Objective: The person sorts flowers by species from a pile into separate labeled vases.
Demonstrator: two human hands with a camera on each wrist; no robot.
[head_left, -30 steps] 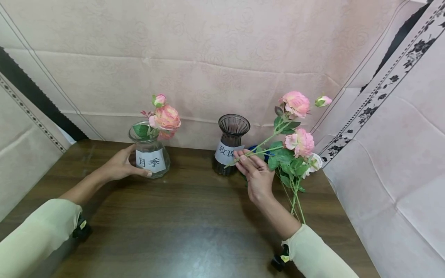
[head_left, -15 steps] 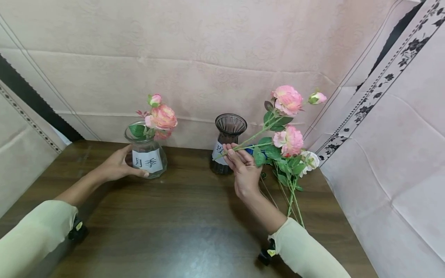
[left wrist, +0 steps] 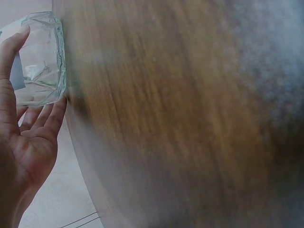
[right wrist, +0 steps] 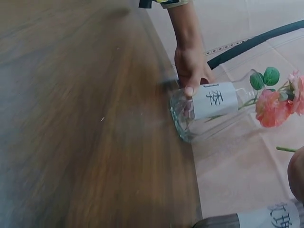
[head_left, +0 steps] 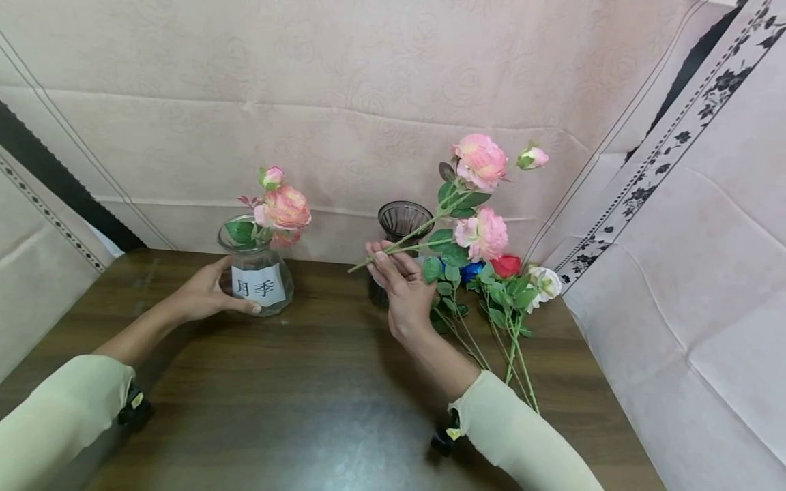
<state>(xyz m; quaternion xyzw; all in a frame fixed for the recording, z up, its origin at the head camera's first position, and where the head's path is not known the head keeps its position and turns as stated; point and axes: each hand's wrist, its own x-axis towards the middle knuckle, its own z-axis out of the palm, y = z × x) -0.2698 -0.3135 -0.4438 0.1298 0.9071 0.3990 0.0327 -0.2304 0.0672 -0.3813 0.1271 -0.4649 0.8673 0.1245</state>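
Observation:
My left hand [head_left: 205, 292] holds the side of a clear glass vase [head_left: 263, 285], thumb across its white paper label with Chinese writing. Peach-pink flowers [head_left: 285, 208] with a bud stand in that vase. In the left wrist view, the thumb and fingers lie on either side of the vase base [left wrist: 45, 71]. My right hand [head_left: 410, 300] pinches a green stem near its lower end; the spray of pink flowers [head_left: 482, 232] it bears has two blooms and a bud. Its cut end points left, toward the clear vase. Partly hidden behind the right hand is a dark ribbed vase [head_left: 405, 218].
On the right of the wooden table [head_left: 295, 409] lie more flowers: a red one [head_left: 506, 266], a blue one [head_left: 471, 271] and a white one [head_left: 545, 288], their stems toward the front. A pale cloth wall [head_left: 344, 150] rises behind the vases.
My right hand has moved left and slightly up with the pink spray, passing in front of the dark vase. The red flower has come into sight. My left hand stays on the clear vase.

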